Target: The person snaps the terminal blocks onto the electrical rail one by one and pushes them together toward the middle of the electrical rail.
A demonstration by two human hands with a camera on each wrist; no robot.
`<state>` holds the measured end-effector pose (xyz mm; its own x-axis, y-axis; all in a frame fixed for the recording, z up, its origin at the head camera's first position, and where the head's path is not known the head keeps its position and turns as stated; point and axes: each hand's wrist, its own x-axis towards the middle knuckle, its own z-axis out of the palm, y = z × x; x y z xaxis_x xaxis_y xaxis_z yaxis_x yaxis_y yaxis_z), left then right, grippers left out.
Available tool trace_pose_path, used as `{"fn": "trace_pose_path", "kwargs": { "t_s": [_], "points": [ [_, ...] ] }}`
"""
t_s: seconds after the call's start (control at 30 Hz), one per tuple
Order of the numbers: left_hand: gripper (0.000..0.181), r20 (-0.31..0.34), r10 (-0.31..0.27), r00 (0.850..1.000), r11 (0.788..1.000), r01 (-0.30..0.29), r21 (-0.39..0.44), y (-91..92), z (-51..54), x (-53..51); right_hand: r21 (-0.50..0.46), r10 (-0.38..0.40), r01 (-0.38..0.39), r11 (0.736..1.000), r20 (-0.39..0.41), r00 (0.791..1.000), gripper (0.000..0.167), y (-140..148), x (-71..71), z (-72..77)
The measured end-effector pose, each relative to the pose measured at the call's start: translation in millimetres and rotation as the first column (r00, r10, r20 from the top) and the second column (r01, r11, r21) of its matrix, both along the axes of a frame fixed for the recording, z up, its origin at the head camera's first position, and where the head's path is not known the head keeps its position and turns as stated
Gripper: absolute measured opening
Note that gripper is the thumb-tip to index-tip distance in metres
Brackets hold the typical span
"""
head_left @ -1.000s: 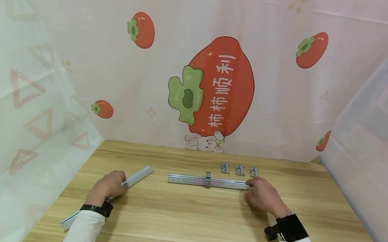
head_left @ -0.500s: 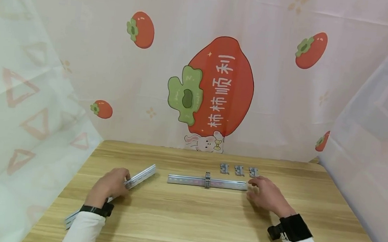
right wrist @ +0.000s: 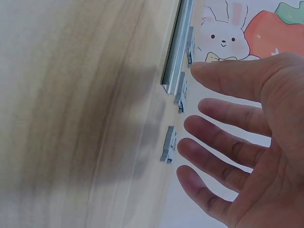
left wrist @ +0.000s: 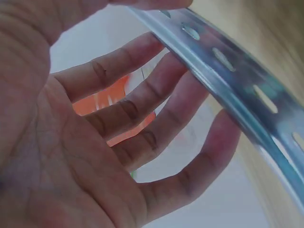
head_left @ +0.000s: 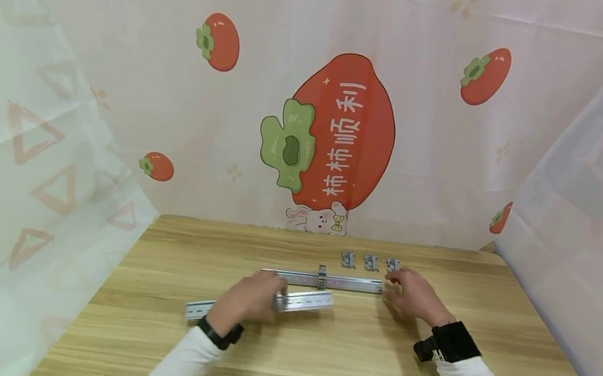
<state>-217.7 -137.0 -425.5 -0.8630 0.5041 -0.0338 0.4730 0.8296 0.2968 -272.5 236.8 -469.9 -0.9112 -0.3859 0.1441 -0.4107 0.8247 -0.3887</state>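
My left hand pinches a slotted metal DIN rail by its edges and holds it above the table, slightly tilted. In the left wrist view the fingertips lie along one edge of this rail, with the thumb at the top. A second DIN rail lies behind it, with a small cluster of grey terminal blocks across its middle. My right hand hovers at that rail's right end, fingers loosely bent, holding nothing. In the right wrist view a gap shows between the fingers and the rail end.
Three flat grey clip-like pieces lie in a row behind the second rail, the rightmost near my right fingertips. The wooden table ends at a printed curtain at the back. Further curtains hang at both sides.
My left hand has carried its rail from the left side toward the middle, turning it from steeply slanted to nearly level with the second rail. My right hand has barely moved.
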Motion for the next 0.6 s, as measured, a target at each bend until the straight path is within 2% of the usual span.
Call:
{"fn": "trace_pose_path", "kwargs": {
  "t_s": [0.13, 0.27, 0.43, 0.6],
  "points": [
    [0.042, -0.008, -0.067, 0.998, 0.995, 0.066, -0.071, 41.7, -8.0, -1.9, 0.000, -0.003, 0.003, 1.000, 0.023, 1.000, 0.033, 1, -5.2, 2.3],
    [0.041, -0.033, -0.113, 0.993, 0.987, 0.108, -0.116, 72.7, -16.7, -5.6, -0.005, 0.008, -0.008, 1.000, 0.038, 0.999, 0.034, 2, -11.3, 4.3],
    [0.036, -0.055, -0.154, 0.986, 0.983, 0.147, -0.112, 97.3, -23.8, -10.9, 0.006, 0.002, -0.002, 1.000, 0.040, 0.999, 0.035, 5, -21.7, 6.0],
    [0.033, -0.067, -0.170, 0.983, 0.979, 0.161, -0.123, 111.3, -31.7, -14.5, 0.027, -0.016, 0.015, 1.000, 0.042, 0.999, 0.034, 9, -31.1, 6.2]
  ]
}}
